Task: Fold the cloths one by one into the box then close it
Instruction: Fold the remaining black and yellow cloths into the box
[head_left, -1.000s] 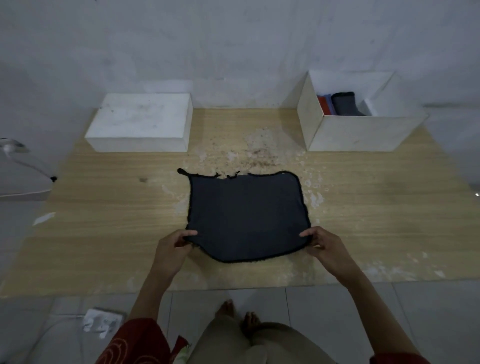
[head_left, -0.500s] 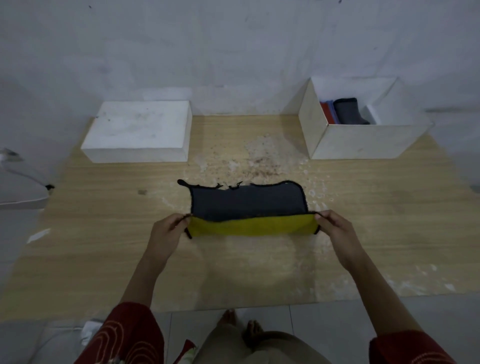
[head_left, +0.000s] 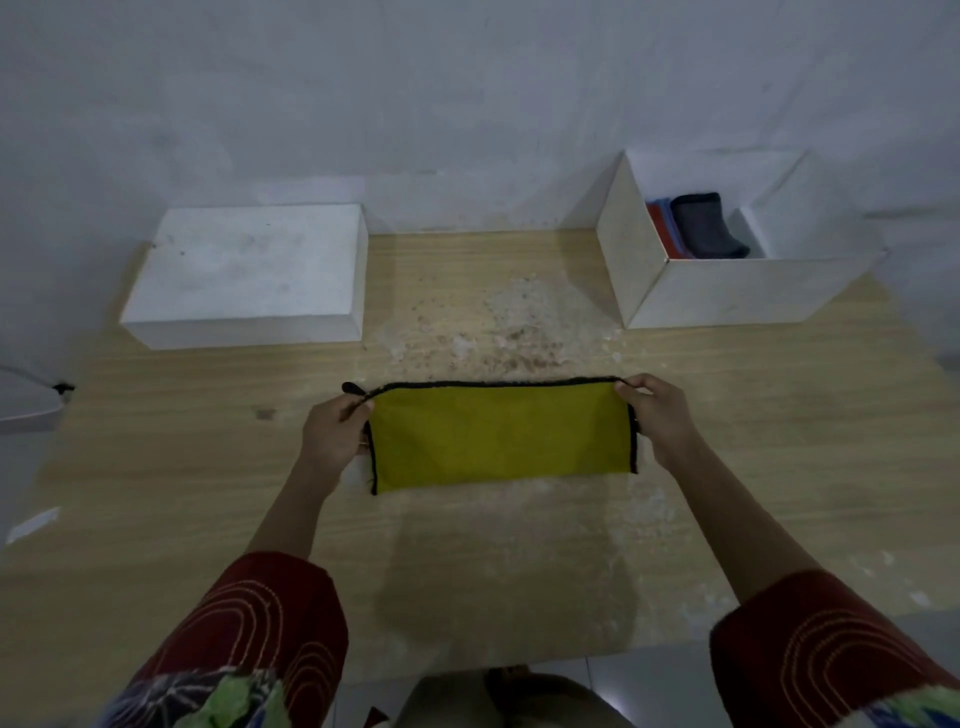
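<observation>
Okay so the yellow cloth (head_left: 498, 439) is lying flat in the middle of the wooden surface (head_left: 208, 467), black trim along the far edge and both short ends. The near edge has no trim, so I'd guess that's a crease and it's doubled over. The left grip (head_left: 332, 431) is pinched on the far-left corner and the right grip (head_left: 657, 421) on the far-right one, both clamped on the cloth. Makes sense to me: holding the two corners keeps the edges lined up so the fold stays square.

The open box (head_left: 727, 291) sits far right against the wall, well apart from the cloth. The folded cloths (head_left: 706, 226) inside stand on edge against its left wall, which leaves room on the right.

Stuff I can't make out: the fingertips tucked under the cloth edge, whatever layer is underneath, and how many pieces are in the box, since the near wall hides the bottom. The white block (head_left: 249, 270) far left might be the lid, can't tell. It's pretty dim too.
</observation>
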